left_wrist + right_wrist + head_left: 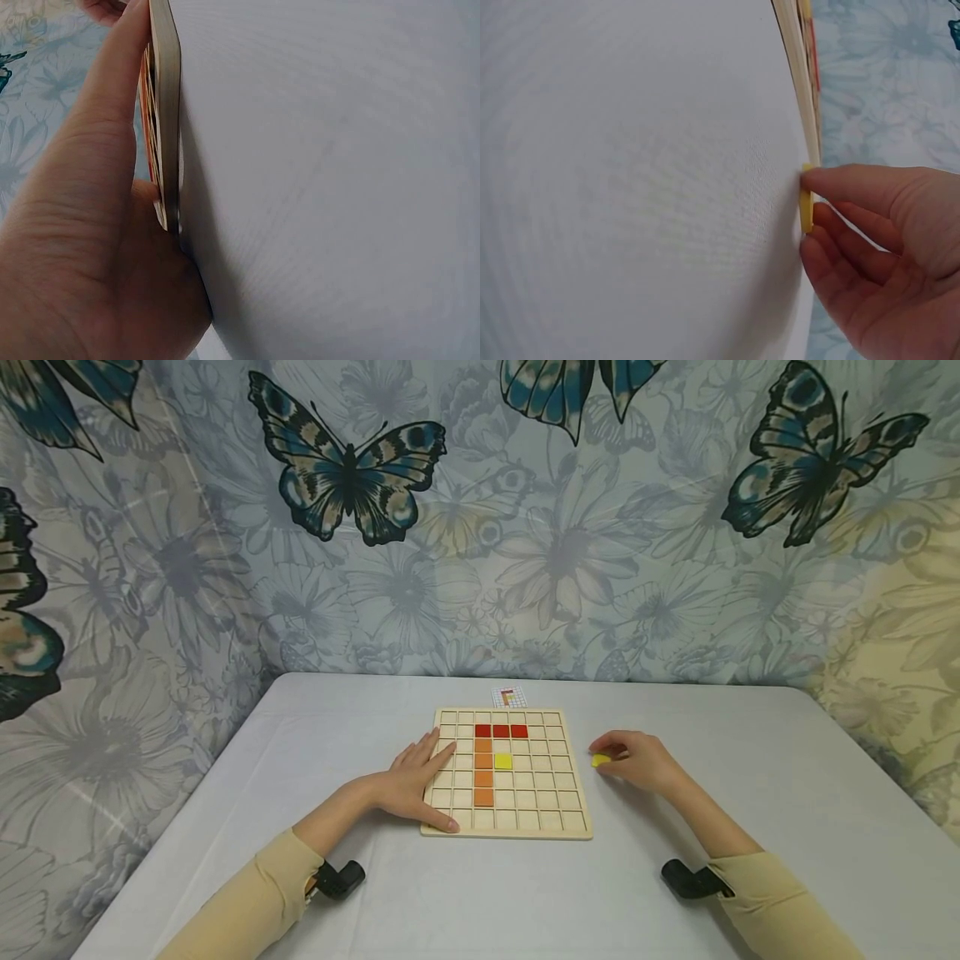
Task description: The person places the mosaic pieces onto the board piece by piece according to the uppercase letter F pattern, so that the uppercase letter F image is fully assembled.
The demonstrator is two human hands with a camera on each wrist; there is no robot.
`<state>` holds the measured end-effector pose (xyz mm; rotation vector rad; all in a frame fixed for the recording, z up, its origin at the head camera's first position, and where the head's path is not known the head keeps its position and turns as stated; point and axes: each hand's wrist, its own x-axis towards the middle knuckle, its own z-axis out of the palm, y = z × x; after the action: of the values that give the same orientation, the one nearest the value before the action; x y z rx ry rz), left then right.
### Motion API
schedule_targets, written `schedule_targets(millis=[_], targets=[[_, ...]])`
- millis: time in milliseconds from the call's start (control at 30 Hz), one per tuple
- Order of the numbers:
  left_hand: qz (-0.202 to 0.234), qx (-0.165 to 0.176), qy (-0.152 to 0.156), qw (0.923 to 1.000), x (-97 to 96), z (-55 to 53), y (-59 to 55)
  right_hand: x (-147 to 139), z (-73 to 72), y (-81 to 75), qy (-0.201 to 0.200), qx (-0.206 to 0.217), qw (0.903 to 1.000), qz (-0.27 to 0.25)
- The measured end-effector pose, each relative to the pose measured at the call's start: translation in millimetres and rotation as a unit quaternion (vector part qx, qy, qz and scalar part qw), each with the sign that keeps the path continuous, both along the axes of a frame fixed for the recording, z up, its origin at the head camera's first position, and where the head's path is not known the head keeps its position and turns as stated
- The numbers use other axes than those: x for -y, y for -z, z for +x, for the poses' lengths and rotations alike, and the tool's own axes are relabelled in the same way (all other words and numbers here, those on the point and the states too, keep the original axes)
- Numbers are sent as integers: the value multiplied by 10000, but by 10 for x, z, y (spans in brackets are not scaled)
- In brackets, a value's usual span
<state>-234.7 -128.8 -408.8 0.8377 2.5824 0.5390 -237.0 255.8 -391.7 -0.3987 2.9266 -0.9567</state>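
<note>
A wooden grid board (pixel 547 795) lies on the table, with red tiles (pixel 501 732) in a row near its far side and a column of orange tiles (pixel 483 797) beneath their left end. One yellow tile (pixel 503 762) sits beside that column. My left hand (pixel 401 787) rests spread on the board's left edge, its thumb along the near left corner. Just right of the board, my right hand (pixel 643 764) pinches another yellow tile (pixel 806 199) between thumb and fingers. That tile is at the tabletop; whether it touches the cloth I cannot tell.
A small pattern card (pixel 509 697) lies behind the board's far edge. White cloth (pixel 330 727) covers the table, and a wall with butterfly print (pixel 562 552) stands behind it. Black wrist cameras (pixel 341 881) are strapped at both sleeves.
</note>
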Motion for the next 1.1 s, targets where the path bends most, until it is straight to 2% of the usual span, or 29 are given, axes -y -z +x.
schedule_targets(millis=[500,900,1100], targets=[[-44,-23,33,10000,11,-8,9,2,-39,-23,-7,-218,9997,100],[-55,-50,35,10000,11,-15,25,66,-47,-11,121,-175,9993,-320],[-48,-89,45,9999,7,-17,26,160,-50,-8,84,-234,9992,-327]])
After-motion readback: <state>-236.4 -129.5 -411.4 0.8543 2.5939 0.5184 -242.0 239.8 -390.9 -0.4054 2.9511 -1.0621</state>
